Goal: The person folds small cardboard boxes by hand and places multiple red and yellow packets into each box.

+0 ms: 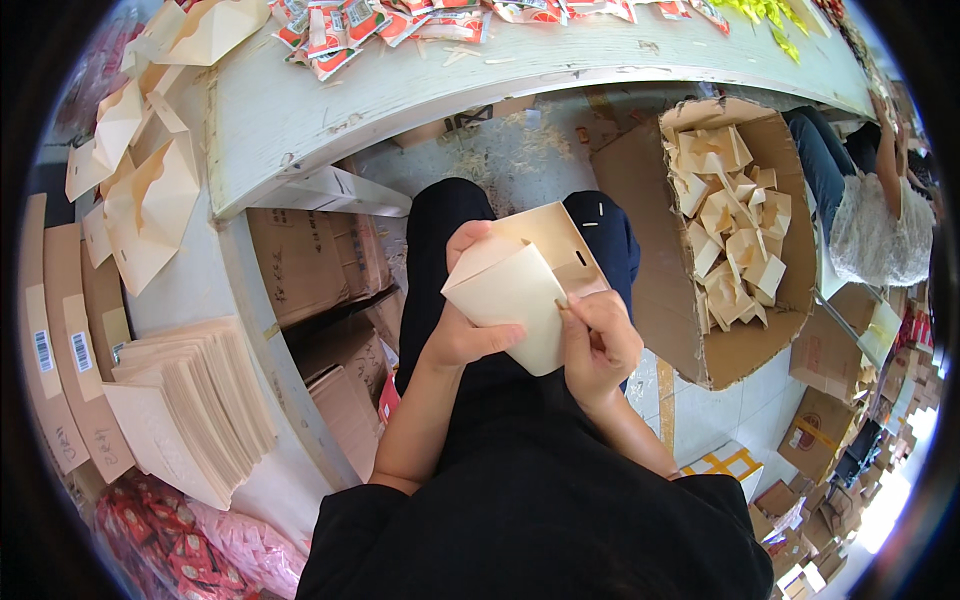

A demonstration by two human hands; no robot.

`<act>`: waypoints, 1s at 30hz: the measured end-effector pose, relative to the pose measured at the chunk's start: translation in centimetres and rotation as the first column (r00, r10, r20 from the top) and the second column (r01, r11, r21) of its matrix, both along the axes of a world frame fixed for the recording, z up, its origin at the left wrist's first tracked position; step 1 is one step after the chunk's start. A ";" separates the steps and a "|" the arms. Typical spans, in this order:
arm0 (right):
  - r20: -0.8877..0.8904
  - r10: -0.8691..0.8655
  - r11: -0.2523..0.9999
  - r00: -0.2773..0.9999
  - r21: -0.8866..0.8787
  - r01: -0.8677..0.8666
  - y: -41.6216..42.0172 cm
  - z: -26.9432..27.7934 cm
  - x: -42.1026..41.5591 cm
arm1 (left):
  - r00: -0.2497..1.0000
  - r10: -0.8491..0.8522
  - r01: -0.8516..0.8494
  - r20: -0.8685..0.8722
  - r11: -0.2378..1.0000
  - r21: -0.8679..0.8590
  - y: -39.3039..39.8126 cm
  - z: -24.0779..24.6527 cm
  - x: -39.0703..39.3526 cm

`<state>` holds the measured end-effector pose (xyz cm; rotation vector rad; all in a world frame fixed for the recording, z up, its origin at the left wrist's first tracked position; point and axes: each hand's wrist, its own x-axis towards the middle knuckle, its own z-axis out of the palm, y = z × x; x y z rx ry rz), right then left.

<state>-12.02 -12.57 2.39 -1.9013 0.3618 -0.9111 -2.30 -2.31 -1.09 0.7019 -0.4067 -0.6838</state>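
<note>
Over my lap is a cream paperboard box (517,300), partly folded, with a raised flap and a small dark slot in its upper panel. My left hand (476,330) grips it from the left, thumb across the front face and fingers behind. At its right edge, my right hand (604,341) pinches the board between thumb and forefinger. The fingers of the right hand partly hide that corner. Two small pale strips lie on the dark trousers (611,244) just beyond the box.
A large open carton (799,300) of folded paperboard boxes (731,217) stands on the right. Flat board sheets (195,397) are stacked on the left table, near loose folded boxes (150,202). Red-and-white packets (360,26) lie on the front table (450,71). Another person (874,217) sits at far right.
</note>
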 end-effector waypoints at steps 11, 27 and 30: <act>0.115 -0.171 0.978 0.979 -0.103 0.183 -1.4 -1.1 -0.2 | 0.960 0.130 -0.131 -0.246 0.991 0.013 -0.3 1.6 0.9; -0.029 0.170 0.921 0.985 0.359 -0.148 2.0 0.4 1.0 | 0.852 0.080 -0.123 -0.518 0.991 -0.049 -0.5 -1.5 -0.7; 0.026 0.135 0.913 0.991 0.384 -0.134 2.6 0.2 1.3 | 0.843 0.082 -0.136 -0.531 0.989 -0.063 -0.8 -1.0 -0.8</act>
